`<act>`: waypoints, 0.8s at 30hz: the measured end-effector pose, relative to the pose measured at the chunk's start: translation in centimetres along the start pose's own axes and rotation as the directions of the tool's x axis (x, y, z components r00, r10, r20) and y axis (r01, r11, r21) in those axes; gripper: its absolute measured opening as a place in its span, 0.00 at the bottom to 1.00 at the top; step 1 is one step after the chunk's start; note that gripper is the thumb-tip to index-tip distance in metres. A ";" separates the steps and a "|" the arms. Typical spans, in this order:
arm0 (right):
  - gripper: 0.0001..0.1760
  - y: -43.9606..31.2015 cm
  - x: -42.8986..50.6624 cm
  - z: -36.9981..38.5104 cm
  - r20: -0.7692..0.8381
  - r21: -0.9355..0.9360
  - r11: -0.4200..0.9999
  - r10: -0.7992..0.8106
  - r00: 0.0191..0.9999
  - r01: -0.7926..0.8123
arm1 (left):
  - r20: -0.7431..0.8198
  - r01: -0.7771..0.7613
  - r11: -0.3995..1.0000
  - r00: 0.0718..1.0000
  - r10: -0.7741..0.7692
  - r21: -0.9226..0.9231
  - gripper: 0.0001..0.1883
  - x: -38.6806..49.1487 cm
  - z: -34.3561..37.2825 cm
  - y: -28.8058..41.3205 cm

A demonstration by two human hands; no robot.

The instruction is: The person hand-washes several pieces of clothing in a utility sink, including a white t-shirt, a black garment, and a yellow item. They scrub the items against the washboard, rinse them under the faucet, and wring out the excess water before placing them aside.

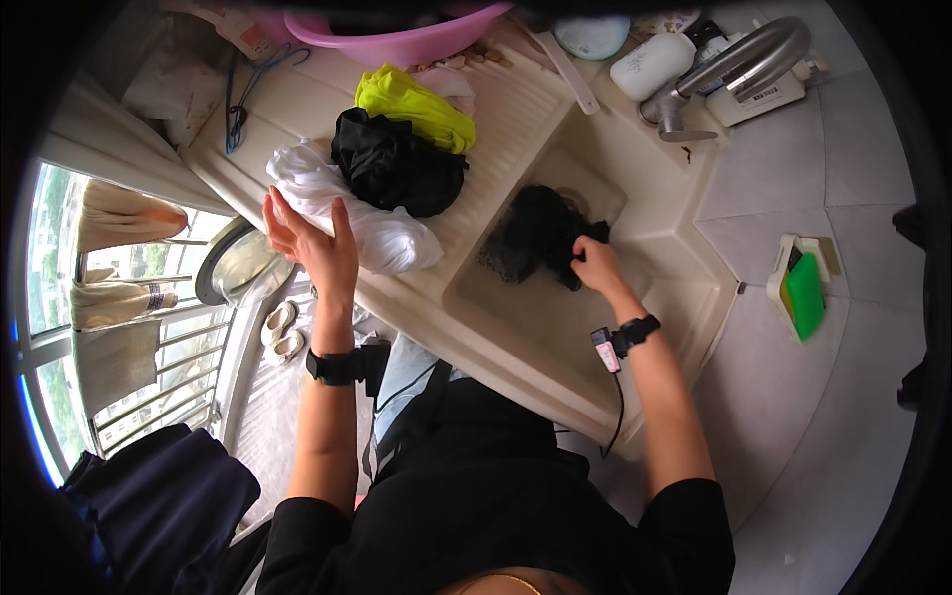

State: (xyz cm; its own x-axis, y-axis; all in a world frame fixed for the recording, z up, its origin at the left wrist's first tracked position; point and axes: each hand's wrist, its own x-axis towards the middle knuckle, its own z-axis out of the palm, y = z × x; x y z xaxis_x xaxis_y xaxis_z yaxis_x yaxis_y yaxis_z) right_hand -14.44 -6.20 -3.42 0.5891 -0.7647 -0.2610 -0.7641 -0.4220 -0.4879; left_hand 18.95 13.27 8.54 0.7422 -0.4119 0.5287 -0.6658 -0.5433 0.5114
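Down in the beige sink basin (513,327), a wet black cloth (541,230) lies bunched near the drain. My right hand (597,262) has its fingers closed on the right edge of this cloth. Raised at the left, my left hand (316,242) holds nothing, its fingers apart and palm turned up. Just beyond it, on the ribbed washboard (513,141), lie a rolled white cloth (364,212), a bunched black garment (398,160) and a folded neon-yellow cloth (416,108). The white cloth is nearest to my left hand.
A metal faucet (729,67) rises at the sink's back right, beside a white bottle (653,65). A white-handled brush (569,74) and a pink basin (394,41) stand at the back. A wall holder (799,286) carries something green. An open round appliance door (242,264) is at left.
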 end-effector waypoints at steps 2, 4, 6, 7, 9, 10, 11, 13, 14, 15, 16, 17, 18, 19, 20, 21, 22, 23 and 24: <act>0.09 -1.4 -0.9 -3.8 -0.062 0.014 1.000 0.001 0.998 -0.001 | -0.073 -0.192 0.976 0.980 0.185 -0.100 0.38 0.2 -1.3 2.3; 0.06 -3.8 -2.1 -7.5 -0.137 0.004 1.000 -0.013 0.990 0.014 | -0.050 -0.241 0.916 0.970 0.237 -0.322 0.33 -0.8 -1.6 5.7; 0.04 -6.6 -3.4 -11.5 -0.185 0.089 0.996 -0.006 0.983 0.023 | 0.087 -0.271 0.790 0.922 0.377 -0.550 0.27 -2.1 -1.5 8.8; 0.03 -7.8 -4.2 -13.7 -0.196 0.144 0.989 0.015 0.980 0.014 | 0.195 -0.205 0.730 0.885 0.422 -0.652 0.23 -3.0 -1.2 10.1; 0.05 -10.2 -6.1 -17.6 -0.302 0.279 0.953 -0.032 0.953 0.121 | 0.371 -0.120 0.656 0.743 0.557 -0.746 0.19 -4.9 0.7 12.5; 0.05 -11.3 -7.0 -19.3 -0.365 0.263 0.949 -0.071 0.928 0.176 | 0.467 -0.070 0.666 0.658 0.590 -0.742 0.20 -5.8 1.8 13.3; 0.06 -12.4 -8.0 -20.8 -0.421 0.281 0.928 -0.109 0.900 0.244 | 0.568 -0.023 0.694 0.555 0.608 -0.720 0.26 -6.6 3.2 13.7; 0.06 -14.4 -9.7 -23.1 -0.515 0.224 0.939 -0.115 0.850 0.262 | 0.777 0.116 0.805 0.369 0.510 -0.582 0.33 -8.3 6.1 14.5; 0.06 -15.3 -10.4 -24.0 -0.559 0.229 0.930 -0.116 0.821 0.287 | 0.789 0.049 0.836 0.365 0.494 -0.547 0.35 -9.2 7.5 14.9; 0.07 -16.1 -11.2 -24.9 -0.604 0.281 0.906 -0.090 0.792 0.318 | 0.804 -0.015 0.865 0.361 0.472 -0.502 0.38 -10.0 8.9 15.4; 0.07 -16.9 -12.0 -25.7 -0.662 0.274 0.890 -0.100 0.743 0.364 | 0.822 -0.085 0.890 0.354 0.446 -0.447 0.40 -10.6 10.0 15.7; 0.07 -17.4 -12.7 -26.3 -0.716 0.287 0.866 -0.089 0.692 0.408 | 0.792 -0.035 0.867 0.389 0.469 -0.497 0.37 -10.9 10.9 15.9; 0.07 -17.8 -13.2 -26.9 -0.763 0.274 0.867 -0.068 0.643 0.417 | 0.764 0.008 0.841 0.423 0.487 -0.541 0.35 -10.9 11.7 16.3; 0.07 -18.1 -13.7 -27.3 -0.805 0.267 0.868 -0.039 0.591 0.420 | 0.768 0.060 0.827 0.413 0.489 -0.559 0.32 -10.7 12.3 16.8; 0.07 -18.1 -14.0 -27.5 -0.852 0.272 0.866 0.014 0.523 0.420 | 0.772 0.148 0.792 0.383 0.507 -0.593 0.28 -9.9 12.8 17.1; 0.07 -17.8 -14.2 -27.6 -0.858 0.212 0.898 -0.018 0.513 0.387 | 0.800 0.243 0.771 0.307 0.515 -0.589 0.23 -8.7 13.2 17.3; 0.07 -17.4 -14.4 -27.5 -0.870 0.170 0.923 -0.024 0.493 0.346 | 0.842 0.341 0.770 0.205 0.499 -0.539 0.19 -7.6 13.0 17.5; 0.07 -16.7 -14.5 -27.2 -0.878 0.132 0.943 -0.032 0.478 0.306 | 0.872 0.532 0.699 0.189 0.451 -0.477 0.14 -6.7 12.3 17.6; 0.07 -15.9 -14.8 -26.8 -0.866 0.129 0.970 0.007 0.501 0.208 | 0.867 0.500 0.715 0.185 0.463 -0.489 0.14 -5.5 11.7 17.6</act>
State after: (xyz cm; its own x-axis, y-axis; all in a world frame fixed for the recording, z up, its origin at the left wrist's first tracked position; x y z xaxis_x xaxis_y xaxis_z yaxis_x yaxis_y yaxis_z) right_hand -18.03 -1.22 30.53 0.0616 -0.8075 0.5866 -0.5846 -0.5056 -0.6345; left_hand 4.03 -2.54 6.72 -0.1044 -0.9620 -0.2523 -0.1422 -0.2366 0.9611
